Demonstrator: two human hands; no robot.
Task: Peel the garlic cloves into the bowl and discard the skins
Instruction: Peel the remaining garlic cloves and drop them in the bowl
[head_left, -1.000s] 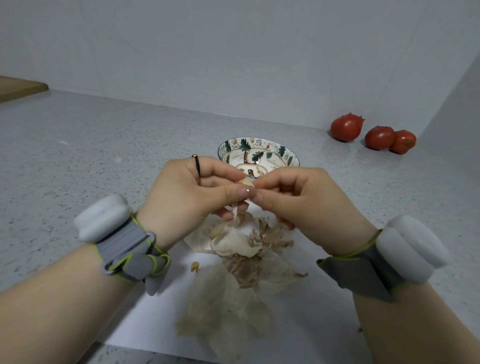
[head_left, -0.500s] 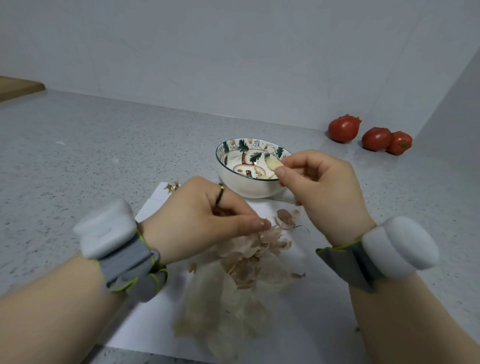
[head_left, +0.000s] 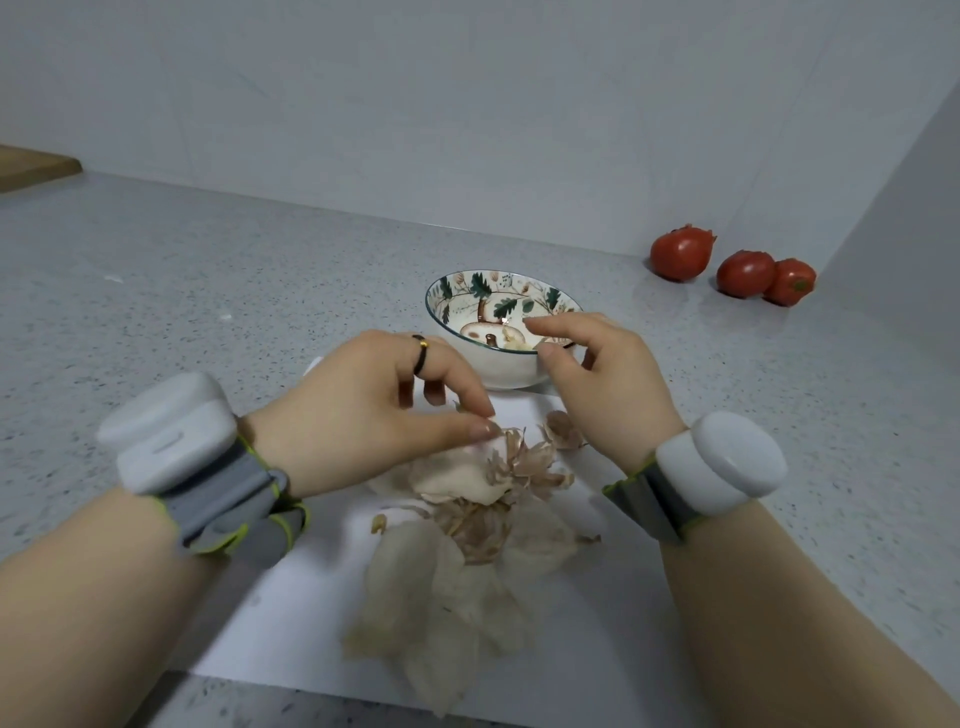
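A patterned bowl (head_left: 497, 370) stands on the counter beyond a white sheet (head_left: 291, 618). Peeled garlic cloves (head_left: 514, 339) lie inside the bowl. Papery garlic skins (head_left: 467, 525) are heaped in the middle of the sheet. My left hand (head_left: 374, 415) is low over the far end of the heap, with thumb and forefinger pinching a pale bit of skin. My right hand (head_left: 608, 379) hovers at the bowl's near right rim with its fingers loosely spread and nothing in them. It hides part of that rim.
Three red tomatoes (head_left: 681, 253) (head_left: 745, 273) (head_left: 789, 281) sit at the back right near the wall corner. A wooden board (head_left: 31, 166) shows at the far left edge. Grey speckled counter (head_left: 208, 291) surrounds the sheet.
My hands came apart. The right hand carried the peeled clove to the bowl and let it go; its fingers are now spread. The left hand dropped to the skin heap.
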